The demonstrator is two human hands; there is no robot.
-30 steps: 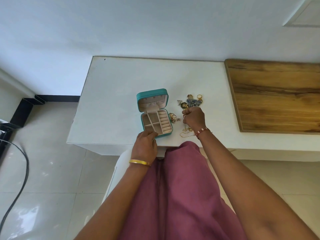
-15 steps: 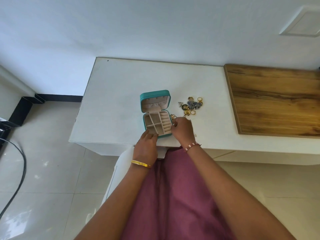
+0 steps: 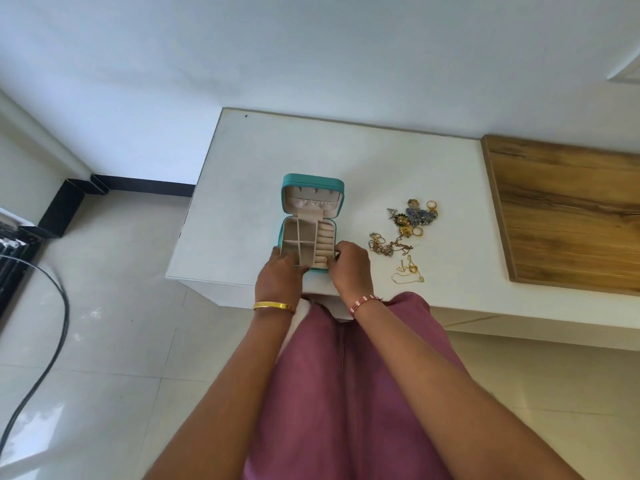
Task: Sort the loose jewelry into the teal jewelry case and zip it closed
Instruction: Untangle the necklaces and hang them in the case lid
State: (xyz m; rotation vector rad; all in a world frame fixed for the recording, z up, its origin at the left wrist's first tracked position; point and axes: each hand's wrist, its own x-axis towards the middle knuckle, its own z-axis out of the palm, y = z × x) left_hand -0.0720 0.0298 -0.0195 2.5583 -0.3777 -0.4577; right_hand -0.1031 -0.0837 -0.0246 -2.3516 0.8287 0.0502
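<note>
No readable text, labels, brand marks, numbers or signs appear anywhere in view. The teal case (image 3: pixel 312 184) just beyond the fingers (image 3: pixel 341 247) carries no visible lettering, and the table (image 3: pixel 346 157) under it is plain and unmarked.

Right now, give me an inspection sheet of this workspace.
Surface: white table, wooden board at its right end.
Job's things: teal jewelry case open, compartments look empty; loose jewelry heaped right of it.
Clutter: nothing seen.
Hands: left hand and right hand at the case's near edge, grip unclear.
Cables: black cable on the floor, left.
Surroundings: white wall, tiled floor.
</note>
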